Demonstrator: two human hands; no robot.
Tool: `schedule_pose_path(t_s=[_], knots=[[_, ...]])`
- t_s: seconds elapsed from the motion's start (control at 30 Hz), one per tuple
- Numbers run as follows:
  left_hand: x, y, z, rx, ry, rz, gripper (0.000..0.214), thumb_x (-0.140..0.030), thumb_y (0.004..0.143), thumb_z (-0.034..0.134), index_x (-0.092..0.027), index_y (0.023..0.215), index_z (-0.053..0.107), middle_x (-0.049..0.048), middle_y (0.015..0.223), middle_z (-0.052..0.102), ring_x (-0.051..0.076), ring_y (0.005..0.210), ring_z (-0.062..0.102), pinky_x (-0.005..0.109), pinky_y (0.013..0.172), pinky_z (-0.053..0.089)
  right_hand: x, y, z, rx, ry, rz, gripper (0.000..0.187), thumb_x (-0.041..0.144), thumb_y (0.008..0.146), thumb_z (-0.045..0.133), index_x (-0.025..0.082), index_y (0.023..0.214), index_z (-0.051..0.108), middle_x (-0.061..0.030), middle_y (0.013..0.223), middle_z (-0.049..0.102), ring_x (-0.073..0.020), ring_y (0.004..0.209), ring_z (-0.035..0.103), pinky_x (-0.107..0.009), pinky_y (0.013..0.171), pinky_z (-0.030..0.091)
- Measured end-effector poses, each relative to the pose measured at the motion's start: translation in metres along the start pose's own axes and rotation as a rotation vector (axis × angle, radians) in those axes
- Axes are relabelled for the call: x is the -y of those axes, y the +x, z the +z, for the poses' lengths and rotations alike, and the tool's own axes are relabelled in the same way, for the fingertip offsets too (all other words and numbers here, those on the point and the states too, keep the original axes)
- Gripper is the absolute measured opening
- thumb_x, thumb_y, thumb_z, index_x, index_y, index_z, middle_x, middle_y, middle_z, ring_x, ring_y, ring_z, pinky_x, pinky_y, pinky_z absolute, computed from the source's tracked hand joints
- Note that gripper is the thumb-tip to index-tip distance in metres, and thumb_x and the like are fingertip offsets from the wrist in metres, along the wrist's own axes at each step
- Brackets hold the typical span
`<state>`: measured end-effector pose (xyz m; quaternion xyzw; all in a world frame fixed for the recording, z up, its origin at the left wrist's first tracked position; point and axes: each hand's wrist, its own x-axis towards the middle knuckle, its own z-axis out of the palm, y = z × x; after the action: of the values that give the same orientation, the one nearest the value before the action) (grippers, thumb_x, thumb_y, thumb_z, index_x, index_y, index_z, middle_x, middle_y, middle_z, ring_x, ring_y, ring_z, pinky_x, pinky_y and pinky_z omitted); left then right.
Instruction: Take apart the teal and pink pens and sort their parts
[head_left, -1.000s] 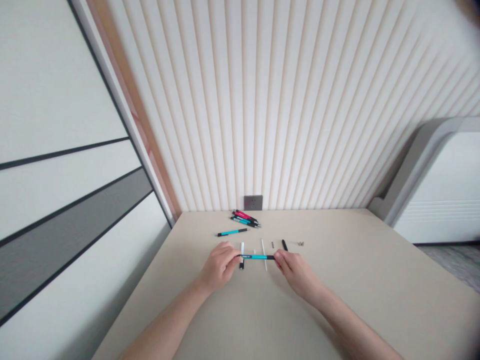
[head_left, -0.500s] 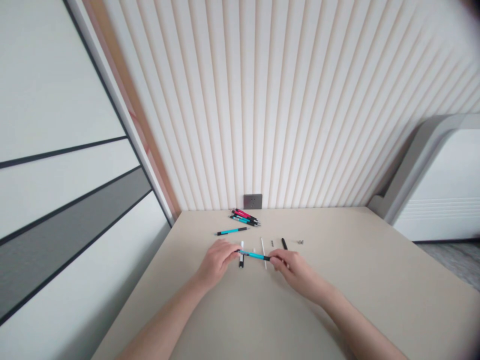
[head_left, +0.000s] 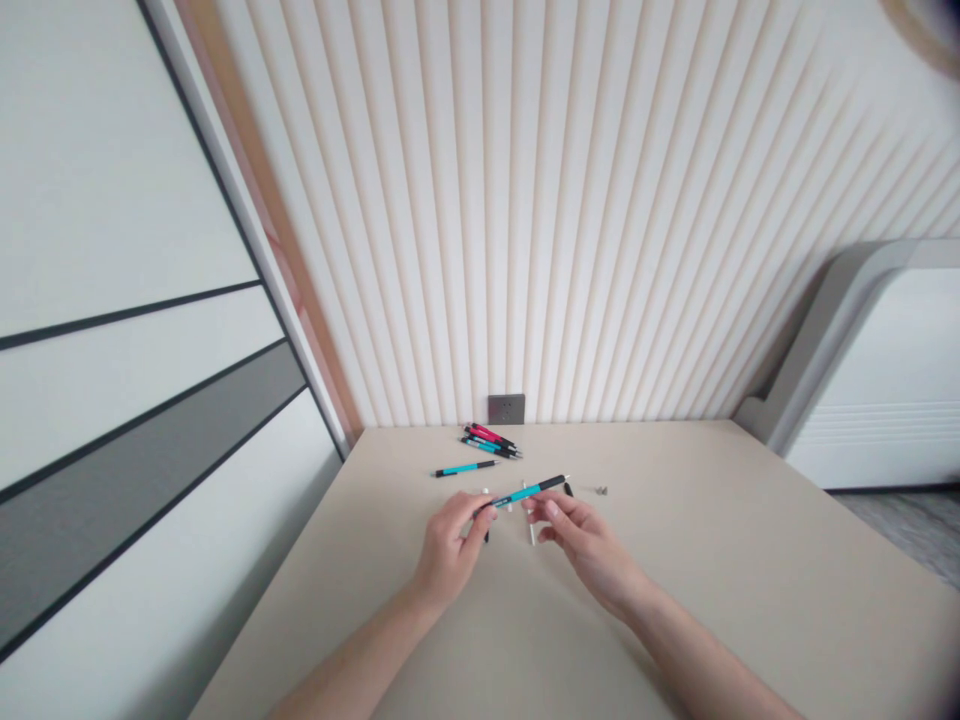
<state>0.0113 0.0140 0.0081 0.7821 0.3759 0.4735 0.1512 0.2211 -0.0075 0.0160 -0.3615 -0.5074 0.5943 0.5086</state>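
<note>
A blue pen with a black grip slants up to the right above the table, its pale tip pointing right. My left hand pinches its rear end between thumb and fingers. Just below the black grip is my right hand, fingers loosely bent and apart; whether they touch the pen I cannot tell. Beneath the hands lie a thin white stick, partly covered, and a black piece mostly behind the right hand. Another white and black item is largely hidden by the left hand.
A second blue pen lies farther back on the table. Several red and blue pens are piled near the wall, below a dark socket. Small metallic parts lie at the right. A cabinet stands at left.
The pen has tilted, its tip end rising and now pointing up to the right. My right fingers have slid off the tip end to below the grip. The left hand still holds the rear.
</note>
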Motion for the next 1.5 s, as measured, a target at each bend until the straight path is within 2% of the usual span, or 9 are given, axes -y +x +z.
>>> schedule_pose_path(t_s=[0.2,0.47,0.6,0.7,0.83,0.97,1.1,1.27,1.5], knots=[[-0.018,-0.003,0.012,0.214,0.013,0.136,0.016,-0.025,0.094,0.054,-0.019,0.096,0.069,0.0052,0.078,0.067,0.018,0.075,0.061,0.029,0.072,0.047,-0.005,-0.001,0.003,-0.122,0.097,-0.062,0.034,0.054,0.09,0.053,0.022,0.096,0.062,-0.0084,0.104,0.069,-0.0214,0.097,0.061,-0.037,0.087,0.045],[-0.021,-0.003,0.014,0.15,-0.013,0.071,0.021,-0.028,0.095,0.052,-0.018,0.085,0.067,0.0051,0.074,0.067,0.017,0.072,0.062,0.028,0.068,0.048,-0.009,-0.01,0.017,-0.012,-0.073,-0.063,0.038,0.055,0.09,0.053,0.023,0.109,0.062,-0.009,0.11,0.067,-0.0224,0.104,0.059,-0.04,0.099,0.041],[-0.02,-0.007,0.015,0.232,0.038,0.15,0.021,-0.028,0.095,0.052,-0.018,0.084,0.067,0.0043,0.071,0.067,0.017,0.069,0.061,0.03,0.07,0.049,-0.005,-0.007,0.012,-0.084,-0.176,-0.102,0.047,0.063,0.09,0.045,0.02,0.098,0.062,-0.0034,0.077,0.061,-0.018,0.074,0.058,-0.032,0.076,0.048],[-0.015,-0.007,0.01,0.178,0.097,0.16,0.017,-0.024,0.095,0.05,-0.019,0.098,0.065,0.0059,0.081,0.068,0.019,0.079,0.063,0.033,0.078,0.051,-0.002,-0.002,-0.002,-0.089,-0.275,-0.012,0.057,0.067,0.091,0.036,0.018,0.103,0.062,0.0057,0.056,0.038,-0.0103,0.047,0.036,-0.024,0.047,0.033],[-0.001,0.0,-0.003,-0.013,0.233,0.161,0.029,-0.026,0.094,0.053,-0.018,0.121,0.055,0.0122,0.109,0.063,0.023,0.105,0.059,0.04,0.092,0.05,0.005,-0.001,-0.016,0.02,-0.6,0.054,0.056,0.065,0.09,0.04,0.016,0.09,0.069,0.0063,0.055,0.027,-0.0094,0.05,0.025,-0.024,0.047,0.021],[0.007,0.006,-0.011,0.119,0.349,0.307,0.04,-0.032,0.094,0.054,-0.019,0.131,0.049,0.0126,0.115,0.061,0.025,0.109,0.057,0.043,0.093,0.048,0.012,-0.005,-0.015,0.138,-0.669,0.158,0.056,0.062,0.091,0.04,0.016,0.085,0.072,0.0059,0.054,0.027,-0.0094,0.05,0.023,-0.023,0.046,0.02],[0.004,0.007,-0.01,0.319,0.38,0.447,0.024,-0.028,0.096,0.051,-0.017,0.115,0.06,0.0075,0.092,0.065,0.021,0.091,0.059,0.037,0.084,0.048,0.015,-0.009,-0.014,0.239,-0.634,0.217,0.056,0.06,0.091,0.041,0.016,0.084,0.073,0.0053,0.053,0.033,-0.009,0.049,0.025,-0.023,0.045,0.02],[0.001,0.008,-0.011,0.376,0.416,0.537,0.025,-0.03,0.099,0.046,-0.016,0.092,0.065,0.0023,0.07,0.057,0.016,0.072,0.054,0.03,0.071,0.043,0.017,-0.01,-0.019,0.369,-0.613,0.257,0.057,0.063,0.091,0.04,0.016,0.086,0.072,0.0056,0.052,0.035,-0.0088,0.047,0.025,-0.022,0.045,0.021],[0.006,0.008,-0.008,0.372,0.407,0.509,0.03,-0.027,0.1,0.042,-0.016,0.081,0.063,0.0013,0.064,0.053,0.015,0.066,0.051,0.029,0.066,0.041,0.015,-0.012,-0.015,0.3,-0.892,-0.024,0.049,0.052,0.096,0.038,0.018,0.075,0.067,0.004,0.054,0.043,-0.0109,0.052,0.033,-0.024,0.051,0.026]])
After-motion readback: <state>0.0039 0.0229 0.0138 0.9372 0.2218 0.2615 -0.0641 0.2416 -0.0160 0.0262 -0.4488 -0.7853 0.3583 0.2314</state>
